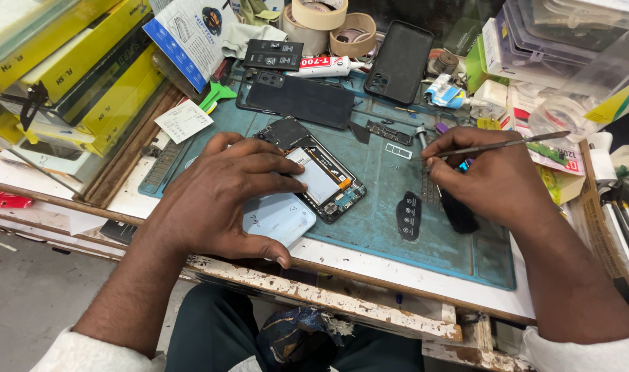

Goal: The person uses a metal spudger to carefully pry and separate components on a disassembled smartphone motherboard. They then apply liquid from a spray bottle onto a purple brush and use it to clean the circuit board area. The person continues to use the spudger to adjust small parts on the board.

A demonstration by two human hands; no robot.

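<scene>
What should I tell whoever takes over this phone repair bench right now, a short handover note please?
Left hand: resting flat on the opened phone, pinning it to the blue mat.
Right hand: holding tweezers, tips down by the small parts on the mat.
Done: back is off, battery and boards exposed. Black back cover lies beyond the phone; a case lies farther back.
Left: phone is still open, parts loose on the mat, nothing closed up.

a worn wooden workbench [342,300] with chipped white paint stands over a grey concrete floor [25,296].
</scene>
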